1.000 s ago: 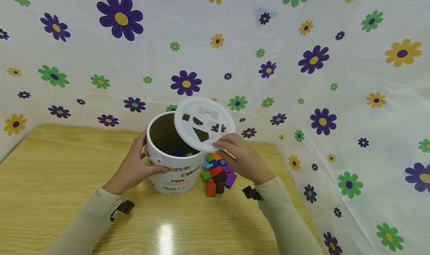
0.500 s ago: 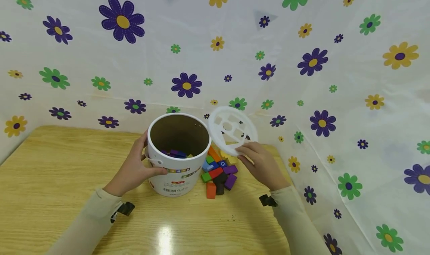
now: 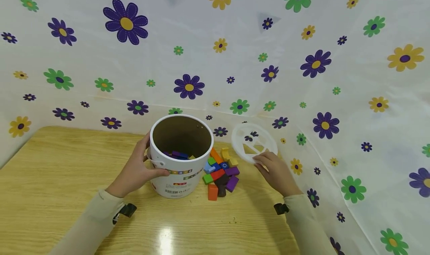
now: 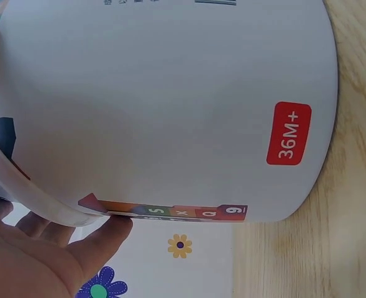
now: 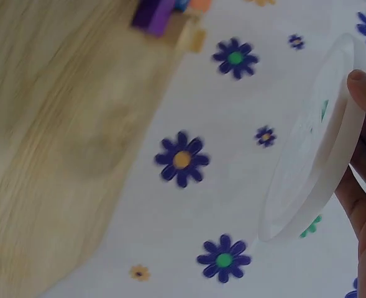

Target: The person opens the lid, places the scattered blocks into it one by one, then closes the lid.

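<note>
A white bucket [image 3: 178, 180] stands upright on the table with its top uncovered, and several coloured blocks [image 3: 179, 155] lie at its bottom. My left hand [image 3: 136, 169] grips the bucket's left side, thumb across the front; the left wrist view shows its fingers [image 4: 102, 245] against the wall near the rim. Out to the right, my right hand [image 3: 277, 171] pinches the edge of a white round lid [image 3: 237, 143] with shaped cut-outs. That lid is held tilted above the table, apart from the bucket; the right wrist view shows the thumb [image 5: 364, 90] on its rim.
Beside the bucket's right side lies a loose pile of coloured blocks [image 3: 218, 174], purple, red, green, blue and yellow among them. The wooden table [image 3: 84, 165] ends at the back and right against a white flower-printed sheet [image 3: 215, 61].
My right hand has carried the lid from over the bucket's rim to the right, away from it. The bucket's opening shows fully now. My left hand keeps its grip on the bucket.
</note>
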A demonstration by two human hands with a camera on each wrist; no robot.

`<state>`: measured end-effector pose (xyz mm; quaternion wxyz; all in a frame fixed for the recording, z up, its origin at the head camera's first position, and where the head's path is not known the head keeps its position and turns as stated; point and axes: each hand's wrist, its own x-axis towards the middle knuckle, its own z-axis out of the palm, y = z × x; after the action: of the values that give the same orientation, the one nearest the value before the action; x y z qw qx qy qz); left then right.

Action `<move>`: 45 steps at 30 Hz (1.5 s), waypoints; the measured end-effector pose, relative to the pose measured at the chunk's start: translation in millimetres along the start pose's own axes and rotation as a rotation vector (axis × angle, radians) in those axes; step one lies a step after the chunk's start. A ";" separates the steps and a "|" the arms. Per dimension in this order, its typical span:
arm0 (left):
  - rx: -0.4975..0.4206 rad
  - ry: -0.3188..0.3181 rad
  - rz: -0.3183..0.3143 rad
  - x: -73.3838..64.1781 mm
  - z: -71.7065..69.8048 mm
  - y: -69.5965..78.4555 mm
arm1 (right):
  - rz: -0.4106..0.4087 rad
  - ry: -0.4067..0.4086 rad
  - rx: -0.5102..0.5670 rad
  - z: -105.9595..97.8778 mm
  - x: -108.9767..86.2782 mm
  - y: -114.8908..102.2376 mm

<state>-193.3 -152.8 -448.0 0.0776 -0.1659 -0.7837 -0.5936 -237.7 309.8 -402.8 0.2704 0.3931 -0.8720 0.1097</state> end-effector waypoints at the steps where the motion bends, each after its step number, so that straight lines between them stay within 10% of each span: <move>1: -0.002 -0.002 0.001 0.5 0.7 -0.4 | 0.013 -0.014 -0.011 1.4 -3.9 3.5; 28: 0.018 0.005 -0.042 1.9 2.0 2.3 | 0.421 -0.456 0.098 33.5 -43.2 44.3; 45: 0.028 0.038 -0.054 -6.2 2.8 -3.9 | 0.536 -0.523 0.140 44.8 -48.3 40.5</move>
<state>-188.8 -152.1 -454.3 0.0787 -0.1324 -0.7946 -0.5873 -258.9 349.0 -466.1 -0.0272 0.1833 -0.9738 0.1318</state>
